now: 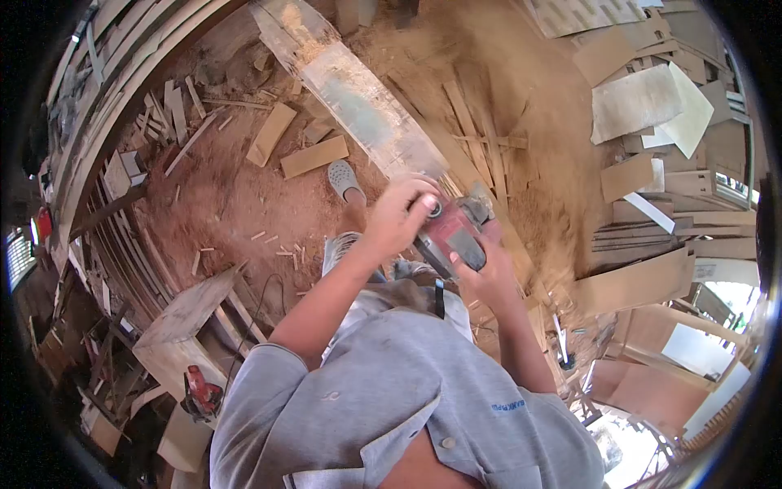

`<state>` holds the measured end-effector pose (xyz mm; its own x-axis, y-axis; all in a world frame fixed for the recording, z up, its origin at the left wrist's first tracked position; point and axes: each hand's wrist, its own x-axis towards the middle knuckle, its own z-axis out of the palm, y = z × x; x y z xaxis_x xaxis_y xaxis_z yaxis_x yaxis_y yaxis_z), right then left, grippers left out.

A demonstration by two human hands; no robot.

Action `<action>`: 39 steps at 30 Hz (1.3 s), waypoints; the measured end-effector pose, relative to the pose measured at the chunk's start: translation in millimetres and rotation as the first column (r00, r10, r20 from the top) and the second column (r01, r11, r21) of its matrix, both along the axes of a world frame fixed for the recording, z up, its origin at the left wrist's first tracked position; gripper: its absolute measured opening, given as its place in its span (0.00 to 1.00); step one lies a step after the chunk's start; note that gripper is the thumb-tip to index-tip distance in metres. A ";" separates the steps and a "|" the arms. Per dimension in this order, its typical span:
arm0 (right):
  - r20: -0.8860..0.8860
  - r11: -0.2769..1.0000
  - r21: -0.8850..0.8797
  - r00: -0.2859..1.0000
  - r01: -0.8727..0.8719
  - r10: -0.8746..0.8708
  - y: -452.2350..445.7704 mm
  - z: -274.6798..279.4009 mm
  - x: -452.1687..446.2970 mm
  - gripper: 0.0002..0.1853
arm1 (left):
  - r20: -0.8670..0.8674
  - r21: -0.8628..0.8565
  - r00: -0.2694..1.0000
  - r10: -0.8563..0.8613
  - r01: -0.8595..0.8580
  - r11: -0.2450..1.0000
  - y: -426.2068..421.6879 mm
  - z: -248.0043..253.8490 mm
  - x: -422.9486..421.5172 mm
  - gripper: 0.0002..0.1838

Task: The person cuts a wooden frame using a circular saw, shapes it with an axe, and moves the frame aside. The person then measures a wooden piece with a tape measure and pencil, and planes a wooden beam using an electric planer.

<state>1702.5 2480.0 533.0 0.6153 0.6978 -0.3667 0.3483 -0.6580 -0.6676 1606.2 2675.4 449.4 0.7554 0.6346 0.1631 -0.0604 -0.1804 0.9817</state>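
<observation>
Both of my hands are on a red handheld power tool that looks like an electric planer. My left hand is closed over its front, by a round dark knob. Around the rear of the body, my right hand is wrapped, with the thumb along the side. Beneath the planer a narrow wooden board runs diagonally, partly hidden by the tool. A wider plank, strewn with pale shavings, stretches away from my hands toward the top left.
Dust hangs over the ground right of the planer. Wood offcuts lie near my shoe. A wooden box-like piece stands at left, with a red tool beside it. Panels and sheets are piled on the right.
</observation>
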 end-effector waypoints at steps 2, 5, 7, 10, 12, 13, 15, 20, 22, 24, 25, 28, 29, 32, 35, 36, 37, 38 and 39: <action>-0.101 0.998 -0.044 0.993 0.049 -0.053 4.2 -14.6 3.2 0.24 | -0.105 -0.044 0.991 0.083 -0.088 0.995 14.6 -23.4 -21.8 0.07; -0.127 0.999 -0.022 0.991 0.043 -0.046 30.4 -20.7 7.1 0.23 | -0.202 -0.110 0.961 0.189 -0.214 0.971 28.7 -51.3 -51.1 0.09; -0.077 1.000 -0.022 0.997 0.015 -0.017 57.4 -12.4 12.2 0.22 | -0.251 -0.134 0.947 0.201 -0.239 0.962 37.7 -59.7 -64.1 0.10; -0.010 0.998 -0.031 0.999 -0.047 0.047 97.3 -8.1 18.5 0.20 | -0.261 -0.135 0.931 0.254 -0.296 0.946 47.6 -60.7 -70.3 0.09; -0.002 0.996 0.023 0.996 -0.088 0.088 111.8 -17.3 21.3 0.19 | -0.259 -0.132 0.926 0.274 -0.315 0.940 54.2 -63.3 -75.2 0.08; -0.039 0.997 0.004 0.996 -0.076 0.076 121.8 -16.1 23.0 0.19 | -0.257 -0.119 0.924 0.283 -0.321 0.940 56.6 -66.4 -76.5 0.08; -0.110 0.998 -0.036 0.993 -0.053 0.049 144.4 -6.3 24.4 0.21 | -0.258 -0.118 0.920 0.296 -0.334 0.935 58.6 -69.8 -78.1 0.08; -0.068 0.999 0.015 0.997 -0.036 0.037 188.7 -10.5 23.7 0.20 | -0.316 -0.143 0.905 0.284 -0.342 0.929 69.5 -73.0 -81.3 0.08; -0.066 0.999 -0.009 0.997 -0.041 0.040 208.0 -11.9 24.1 0.19 | -0.313 -0.118 0.904 0.293 -0.343 0.932 76.4 -73.9 -81.7 0.08; -0.053 0.997 -0.048 0.997 -0.064 0.062 227.7 -6.1 26.3 0.19 | -0.311 -0.101 0.902 0.300 -0.345 0.933 79.5 -75.9 -82.1 0.08; -0.021 0.996 -0.041 0.997 -0.080 0.079 236.3 -10.5 26.9 0.19 | -0.312 -0.095 0.900 0.304 -0.348 0.933 83.0 -79.8 -82.3 0.09; 0.052 0.995 0.005 0.993 -0.103 0.103 257.4 -22.3 27.4 0.19 | -0.320 -0.179 0.902 0.291 -0.359 0.916 89.4 -69.8 -81.1 0.09; 0.061 0.995 0.037 0.994 -0.097 0.095 267.0 -25.2 26.7 0.19 | -0.323 -0.225 0.903 0.281 -0.362 0.904 91.0 -64.9 -80.7 0.09; 0.092 0.990 0.094 0.991 -0.110 0.101 303.6 -44.2 31.9 0.20 | -0.335 -0.329 0.898 0.287 -0.396 0.857 97.0 -65.0 -79.7 0.10; 0.103 0.987 0.112 0.989 -0.118 0.106 338.6 -52.0 32.6 0.22 | -0.282 -0.307 0.898 0.339 -0.419 0.855 103.2 -72.7 -80.7 0.10; 0.103 0.986 0.113 0.989 -0.119 0.108 347.8 -52.7 32.5 0.23 | -0.309 -0.302 0.893 0.328 -0.419 0.856 107.1 -72.7 -83.2 0.10; 0.100 0.985 0.124 0.989 -0.124 0.112 352.4 -54.0 32.6 0.23 | -0.336 -0.299 0.887 0.317 -0.419 0.857 109.5 -72.3 -86.3 0.11; 0.099 0.983 0.133 0.988 -0.129 0.116 357.0 -55.0 33.2 0.23 | -0.361 -0.297 0.881 0.305 -0.419 0.858 112.4 -72.3 -88.6 0.11; 0.099 0.981 0.142 0.988 -0.134 0.120 361.3 -55.5 34.3 0.24 | -0.350 -0.300 0.883 0.314 -0.423 0.855 114.7 -73.4 -89.9 0.11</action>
